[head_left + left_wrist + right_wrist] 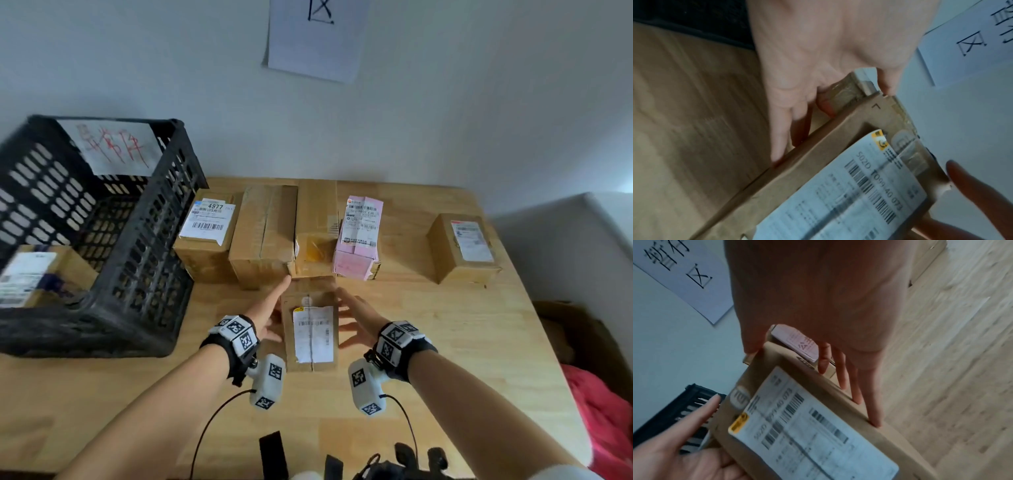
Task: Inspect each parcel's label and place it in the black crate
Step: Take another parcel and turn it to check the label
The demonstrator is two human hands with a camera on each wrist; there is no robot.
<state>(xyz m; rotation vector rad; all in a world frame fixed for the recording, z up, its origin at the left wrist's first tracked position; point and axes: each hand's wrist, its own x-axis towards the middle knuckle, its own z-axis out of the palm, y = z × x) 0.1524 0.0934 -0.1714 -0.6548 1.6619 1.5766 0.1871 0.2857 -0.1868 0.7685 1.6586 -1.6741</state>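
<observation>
A flat brown parcel (312,330) with a white barcode label (313,334) is held label-up between my two hands, just in front of the row of boxes. My left hand (272,308) presses its left side with straight fingers (780,139), the thumb at the far corner. My right hand (354,320) presses the right side the same way, fingers (857,386) lying along the edge. The parcel (818,186) looks tilted up off the table. The black crate (137,240) stands at the left, with one labelled parcel (30,277) inside it.
Along the back of the wooden table (428,359) sit a box labelled 4977 (209,236), two plain boxes (263,233), a pink parcel (359,236) and a separate box (462,246) at the right. Red cloth (606,411) lies past the right edge.
</observation>
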